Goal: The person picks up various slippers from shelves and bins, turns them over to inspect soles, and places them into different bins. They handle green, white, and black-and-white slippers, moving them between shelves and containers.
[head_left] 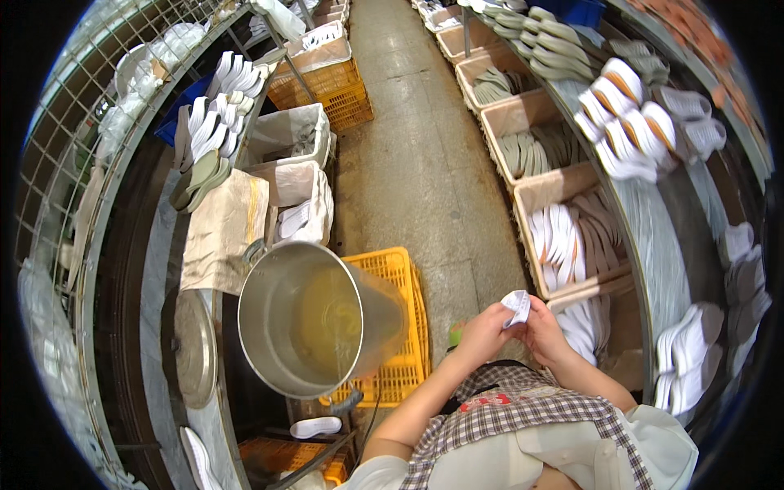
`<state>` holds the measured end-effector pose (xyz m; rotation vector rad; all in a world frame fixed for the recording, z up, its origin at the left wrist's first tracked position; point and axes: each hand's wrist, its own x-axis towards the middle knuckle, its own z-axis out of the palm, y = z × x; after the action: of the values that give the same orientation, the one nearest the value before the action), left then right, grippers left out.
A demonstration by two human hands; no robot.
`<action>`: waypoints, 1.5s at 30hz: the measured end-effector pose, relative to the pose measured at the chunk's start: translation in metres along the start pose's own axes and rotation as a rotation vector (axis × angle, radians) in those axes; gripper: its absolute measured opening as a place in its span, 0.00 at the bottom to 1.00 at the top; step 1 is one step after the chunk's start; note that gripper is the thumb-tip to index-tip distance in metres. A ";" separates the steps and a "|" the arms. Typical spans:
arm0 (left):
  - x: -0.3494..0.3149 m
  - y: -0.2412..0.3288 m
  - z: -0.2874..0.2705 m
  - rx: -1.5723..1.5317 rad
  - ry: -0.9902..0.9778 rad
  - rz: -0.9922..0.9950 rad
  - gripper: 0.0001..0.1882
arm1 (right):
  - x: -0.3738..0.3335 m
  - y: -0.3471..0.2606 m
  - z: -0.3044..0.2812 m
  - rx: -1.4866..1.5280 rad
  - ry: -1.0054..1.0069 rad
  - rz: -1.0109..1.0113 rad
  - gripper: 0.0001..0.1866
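Note:
Above my apron, both hands are raised close together, with their fingers closed. My left hand [485, 328] and my right hand [543, 328] grip a small white piece [516, 305] between them. It has faint dark marks and looks bent or folded; whether it is cloth, paper or a shoe part I cannot tell. To the left stands a large metal pot [253, 343] with yellowish liquid [322, 327] in the bottom. A yellow plastic crate [414, 327] is beneath it. Neither hand touches the pot.
A round metal lid [194, 349] leans on the left ledge beside a beige cloth [224, 220]. White shoe soles [229, 114] line the left rack; more soles [629, 122] fill the right one. Lined bins [527, 192] of soles flank the aisle [408, 147]. One white sole [315, 428] lies below the pot.

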<state>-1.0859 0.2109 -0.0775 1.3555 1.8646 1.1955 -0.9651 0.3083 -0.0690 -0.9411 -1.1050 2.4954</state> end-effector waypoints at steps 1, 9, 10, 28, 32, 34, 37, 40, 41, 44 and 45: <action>0.027 -0.002 -0.009 0.016 -0.070 -0.054 0.09 | 0.020 -0.011 0.001 0.029 0.022 -0.043 0.15; 0.198 -0.049 -0.082 -0.118 0.093 -0.049 0.17 | 0.182 -0.102 0.020 0.205 0.142 -0.203 0.11; 0.217 -0.064 -0.091 -0.148 0.171 0.088 0.17 | 0.205 -0.110 0.023 0.208 0.153 -0.163 0.11; 0.435 -0.364 -0.366 -0.232 1.031 -0.740 0.28 | 0.644 -0.220 0.065 -0.621 -0.254 0.198 0.09; 0.452 -0.479 -0.464 -0.132 1.129 -0.721 0.36 | 0.702 -0.213 0.067 -0.945 -0.161 0.173 0.07; 0.466 -0.545 -0.519 -0.093 1.160 -0.843 0.37 | 0.730 -0.213 0.077 -1.057 -0.120 0.194 0.06; 0.481 -0.642 -0.596 -0.205 1.176 -0.851 0.29 | 0.768 -0.214 0.111 -1.102 0.057 0.274 0.05; 0.483 -0.730 -0.642 -0.039 1.235 -0.993 0.24 | 0.801 -0.222 0.154 -1.072 0.027 0.355 0.05; 0.483 -0.760 -0.652 -0.065 1.276 -1.005 0.23 | 0.813 -0.226 0.167 -1.051 -0.003 0.406 0.05; 0.468 -0.848 -0.680 -0.222 1.219 -1.123 0.21 | 0.843 -0.226 0.201 -1.110 0.031 0.479 0.07; 0.468 -0.875 -0.686 -0.249 1.168 -1.176 0.21 | 0.849 -0.229 0.207 -1.153 0.098 0.454 0.08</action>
<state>-2.2100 0.3244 -0.4992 -0.8350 2.3983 1.4500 -1.7506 0.7393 -0.1862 -1.6815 -2.5972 1.8776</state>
